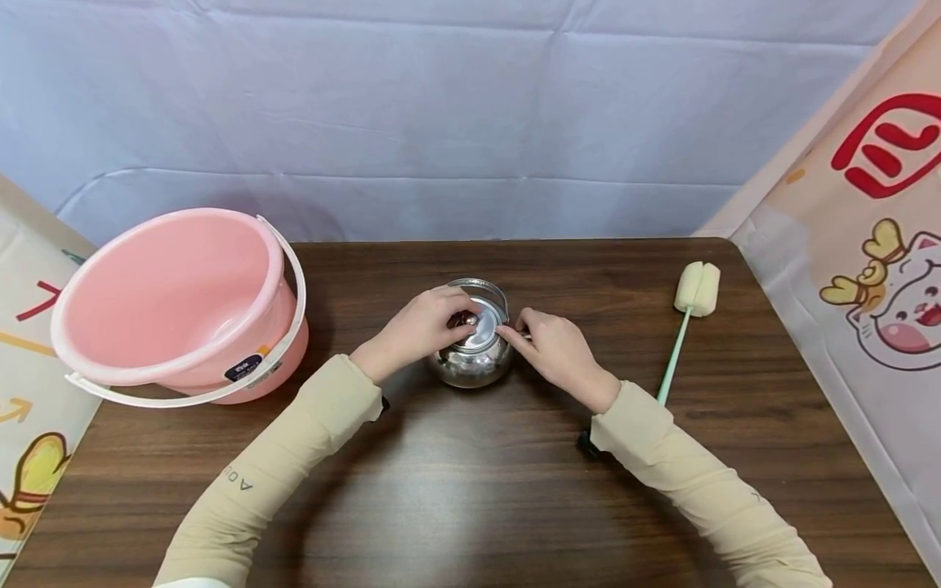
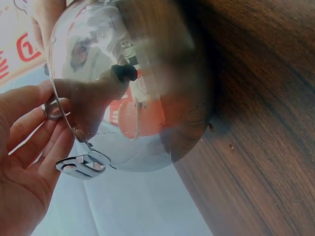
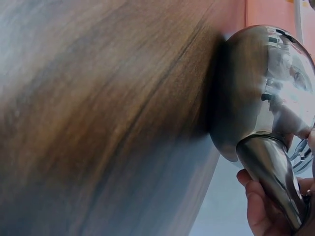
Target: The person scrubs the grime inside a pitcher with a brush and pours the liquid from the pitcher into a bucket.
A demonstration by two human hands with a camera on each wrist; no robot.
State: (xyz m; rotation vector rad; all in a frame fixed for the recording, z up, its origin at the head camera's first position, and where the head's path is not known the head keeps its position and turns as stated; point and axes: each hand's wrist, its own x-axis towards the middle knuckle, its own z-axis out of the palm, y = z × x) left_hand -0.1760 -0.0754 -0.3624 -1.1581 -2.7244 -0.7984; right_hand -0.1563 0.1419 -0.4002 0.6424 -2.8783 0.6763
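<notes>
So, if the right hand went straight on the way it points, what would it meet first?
Probably the kettle: the right hand holds its spout, and the lid lies just ahead, though the exact depth is hard to judge.

From here I read "A" on the left sleeve (image 1: 268,465); the pink bucket (image 1: 176,306) has a label (image 1: 243,367) too small.

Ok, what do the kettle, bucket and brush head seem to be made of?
Kettle: polished metal, probably stainless steel; it mirrors its surroundings. Bucket: smooth plastic, most likely, from its soft sheen and even pink colour. Brush head: probably matte foam, from its dull, soft-edged look.
</notes>
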